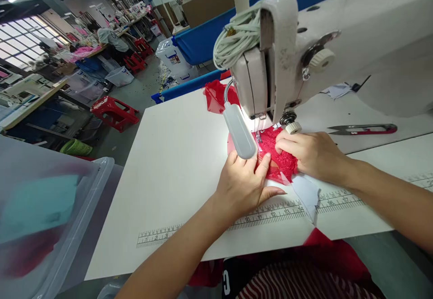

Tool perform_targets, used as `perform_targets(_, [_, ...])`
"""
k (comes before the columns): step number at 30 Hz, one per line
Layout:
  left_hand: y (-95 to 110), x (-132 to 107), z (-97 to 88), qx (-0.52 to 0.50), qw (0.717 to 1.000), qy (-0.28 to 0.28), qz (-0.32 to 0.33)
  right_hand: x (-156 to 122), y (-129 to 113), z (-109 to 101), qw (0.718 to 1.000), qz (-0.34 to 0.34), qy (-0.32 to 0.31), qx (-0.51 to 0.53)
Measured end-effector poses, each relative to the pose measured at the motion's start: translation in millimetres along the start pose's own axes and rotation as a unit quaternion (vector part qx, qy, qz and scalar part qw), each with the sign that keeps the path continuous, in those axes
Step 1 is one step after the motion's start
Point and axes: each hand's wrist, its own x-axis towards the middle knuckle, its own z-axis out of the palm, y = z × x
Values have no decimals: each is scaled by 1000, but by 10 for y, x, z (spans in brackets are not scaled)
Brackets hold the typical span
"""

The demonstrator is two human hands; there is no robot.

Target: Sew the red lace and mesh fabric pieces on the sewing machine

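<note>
Ruler [270, 212] numerals 1–3, 10–13, 16–17

Red lace [282, 161] partly covered by left hand [241, 184] and right hand [313, 154]; its far end hidden behind lamp [239, 132] head. Sewing machine [338, 42] clipped by top and right edges. Plastic bin [107, 163] at left blurred, cut off, contents unreadable.

Both hands [277, 168] press red lace [279, 154] flat under the sewing machine [304, 51].

Single head-worn view, aimed forward and down.
I had only this one camera, close above the left hand [241, 181] and right hand [311, 152] on the white table [176, 154], facing the sewing machine [338, 42] straight ahead.
</note>
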Motion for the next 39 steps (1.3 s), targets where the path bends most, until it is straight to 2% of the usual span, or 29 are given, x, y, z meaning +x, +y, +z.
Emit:
perform_targets(12, [-43, 24, 15, 13, 1000, -3, -17, 25, 18, -8, 998, 41, -57, -7])
perform_targets(14, [-14, 36, 4, 12, 1000, 11, -20, 26, 7, -23, 997, 47, -64, -5])
perform_targets(17, [41, 64, -2, 19, 998, 63, -12, 16, -14, -55, 997, 52, -59, -11])
perform_targets(21, [71, 84, 31, 21, 994, 109, 5, -25, -36, -92, 999, 36, -29, -13])
perform_targets(24, [32, 86, 66, -83, 989, 124, -21, -44, -70, -102, 1000, -14, 21, 0])
perform_targets(27, [-52, 105, 96, -260, 952, 138, -84, -22, -124, -89, 996, -59, 61, 39])
perform_targets(30, [-142, 139, 133, -382, 903, 122, -155, 29, -159, -62, 989, -8, 58, 134])
perform_targets(33, [-191, 167, 163, -425, 882, 113, -168, 71, -159, -42, 974, 61, 32, 216])
perform_targets(36, [-184, 178, 172, -423, 888, 104, -146, 84, -157, -36, 967, 80, 14, 243])
perform_targets(39, [-148, 180, 175, -414, 891, 106, -153, 79, -171, -27, 968, 82, 17, 237])
